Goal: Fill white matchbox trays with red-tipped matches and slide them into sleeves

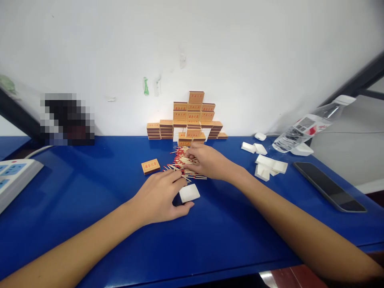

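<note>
A pile of red-tipped matches (180,160) is spread on the blue table, in front of stacked matchboxes. My right hand (207,161) reaches into this pile, its fingers closed around some matches, partly hidden by the hand. My left hand (160,196) rests on the table, thumb and fingers apart, around the left side of a small white matchbox tray (190,193). Its fingertips lie beside the nearest matches; whether they touch the tray is unclear. One yellow matchbox (150,166) lies flat beyond my left hand.
Stacked matchboxes (194,116) stand in steps against the white wall. On the right are white trays (271,165), a tilted water bottle (309,126), a white earphone case (260,137) and a phone (328,186). A white power strip (18,178) sits at left.
</note>
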Available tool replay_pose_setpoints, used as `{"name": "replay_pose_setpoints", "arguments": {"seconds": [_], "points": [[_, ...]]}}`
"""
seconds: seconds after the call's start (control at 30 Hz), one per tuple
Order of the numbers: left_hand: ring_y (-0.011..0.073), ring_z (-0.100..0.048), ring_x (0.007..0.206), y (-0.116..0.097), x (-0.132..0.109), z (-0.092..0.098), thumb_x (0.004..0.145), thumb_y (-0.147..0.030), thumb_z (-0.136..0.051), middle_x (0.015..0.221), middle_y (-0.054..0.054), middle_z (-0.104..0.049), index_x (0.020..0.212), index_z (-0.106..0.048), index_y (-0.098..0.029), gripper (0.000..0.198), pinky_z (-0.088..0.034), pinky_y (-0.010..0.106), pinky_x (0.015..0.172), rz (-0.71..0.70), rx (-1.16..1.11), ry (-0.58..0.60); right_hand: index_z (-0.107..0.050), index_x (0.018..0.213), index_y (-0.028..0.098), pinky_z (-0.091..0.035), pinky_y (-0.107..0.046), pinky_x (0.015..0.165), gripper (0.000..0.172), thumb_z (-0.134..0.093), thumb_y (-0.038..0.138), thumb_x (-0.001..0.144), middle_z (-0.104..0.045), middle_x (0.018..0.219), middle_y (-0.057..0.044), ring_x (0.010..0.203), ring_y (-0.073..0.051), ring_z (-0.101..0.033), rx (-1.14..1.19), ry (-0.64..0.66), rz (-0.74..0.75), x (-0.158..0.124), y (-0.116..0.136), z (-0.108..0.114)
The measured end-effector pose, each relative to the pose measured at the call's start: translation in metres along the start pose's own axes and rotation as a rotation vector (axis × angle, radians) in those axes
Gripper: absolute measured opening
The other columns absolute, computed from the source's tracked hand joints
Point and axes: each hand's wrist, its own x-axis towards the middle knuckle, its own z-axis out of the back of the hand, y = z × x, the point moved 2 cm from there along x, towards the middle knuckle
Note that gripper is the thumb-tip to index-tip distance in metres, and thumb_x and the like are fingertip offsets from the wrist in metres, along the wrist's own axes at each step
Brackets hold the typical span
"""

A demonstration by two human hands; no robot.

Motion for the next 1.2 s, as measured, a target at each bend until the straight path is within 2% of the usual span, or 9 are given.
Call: {"name": "replay_pose_setpoints", "arguments": {"seconds": [0.3, 0.43, 0.57, 0.67, 0.9, 0.97, 1.07, 1.2], "points": [[0.0289, -0.071, 0.091, 0.005, 0.001, 0.003, 0.09, -0.049, -0.07, 0.094, 0.006, -0.072, 0.101, -0.074, -0.019, 0.033, -0.057, 0.044, 0.076, 0.043, -0.015, 0.033, -0.063, 0.08, 0.018, -0.038, -0.032, 0.074, 0.024, -0.063, 0.026, 0.103, -0.058, 0.089, -0.006, 0.081, -0.019, -0.052, -0.099, -0.049, 0.069, -0.006, -0.007, 0.0], [0.0267, -0.071, 0.089, 0.009, 0.001, 0.0, 0.087, -0.047, -0.072, 0.095, 0.005, -0.073, 0.098, -0.073, -0.02, 0.029, -0.056, 0.041, 0.075, 0.066, -0.076, 0.02, -0.067, 0.083, 0.018, -0.043, -0.034, 0.077, 0.018, -0.065, 0.023, 0.101, -0.06, 0.09, -0.006, 0.087, -0.021, -0.057, -0.035, -0.087, 0.084, -0.012, -0.018, 0.005], [0.0252, -0.072, 0.089, 0.012, 0.0, -0.003, 0.086, -0.046, -0.075, 0.096, 0.003, -0.073, 0.1, -0.074, -0.021, 0.029, -0.056, 0.04, 0.074, 0.063, -0.117, -0.015, -0.069, 0.082, 0.019, -0.045, -0.035, 0.075, 0.022, -0.064, 0.026, 0.102, -0.062, 0.087, -0.006, 0.082, -0.021, -0.058, 0.031, -0.118, 0.073, -0.021, -0.028, 0.01], [0.0245, -0.072, 0.089, 0.014, 0.0, -0.003, 0.087, -0.045, -0.076, 0.094, 0.003, -0.073, 0.1, -0.074, -0.02, 0.028, -0.055, 0.038, 0.073, 0.06, -0.115, -0.045, -0.072, 0.087, 0.02, -0.045, -0.035, 0.072, 0.019, -0.065, 0.03, 0.102, -0.064, 0.088, -0.006, 0.08, -0.02, -0.06, 0.097, -0.147, 0.048, -0.026, -0.034, 0.014], [0.0207, -0.07, 0.082, 0.016, 0.002, -0.003, 0.087, -0.042, -0.078, 0.095, 0.003, -0.074, 0.103, -0.074, -0.019, 0.029, -0.054, 0.033, 0.068, 0.056, -0.137, -0.096, -0.074, 0.09, 0.022, -0.044, -0.034, 0.071, 0.019, -0.067, 0.035, 0.102, -0.065, 0.087, -0.004, 0.079, -0.019, -0.056, 0.168, -0.306, 0.043, -0.03, -0.032, 0.026], [0.0206, -0.07, 0.081, 0.017, 0.001, -0.004, 0.088, -0.044, -0.078, 0.096, 0.004, -0.075, 0.104, -0.074, -0.018, 0.031, -0.053, 0.033, 0.067, 0.069, -0.135, -0.09, -0.075, 0.091, 0.022, -0.043, -0.033, 0.069, 0.019, -0.068, 0.036, 0.101, -0.066, 0.086, -0.004, 0.077, -0.018, -0.055, 0.222, -0.286, 0.012, -0.033, -0.025, 0.029], [0.0214, -0.069, 0.081, 0.019, 0.001, -0.005, 0.087, -0.047, -0.079, 0.094, 0.004, -0.074, 0.104, -0.074, -0.018, 0.034, -0.052, 0.034, 0.067, 0.098, -0.125, -0.091, -0.078, 0.091, 0.023, -0.042, -0.031, 0.066, 0.021, -0.068, 0.039, 0.101, -0.067, 0.087, -0.003, 0.075, -0.017, -0.056, 0.348, -0.155, -0.005, -0.04, -0.011, 0.029], [0.0217, -0.068, 0.08, 0.018, 0.003, -0.004, 0.085, -0.043, -0.082, 0.091, 0.003, -0.073, 0.1, -0.074, -0.018, 0.03, -0.048, 0.033, 0.065, 0.116, -0.144, -0.085, -0.079, 0.099, 0.024, -0.045, -0.03, 0.07, 0.021, -0.065, 0.038, 0.104, -0.07, 0.094, -0.003, 0.079, -0.016, -0.06, 0.419, -0.009, 0.06, -0.05, 0.01, 0.025]]}}
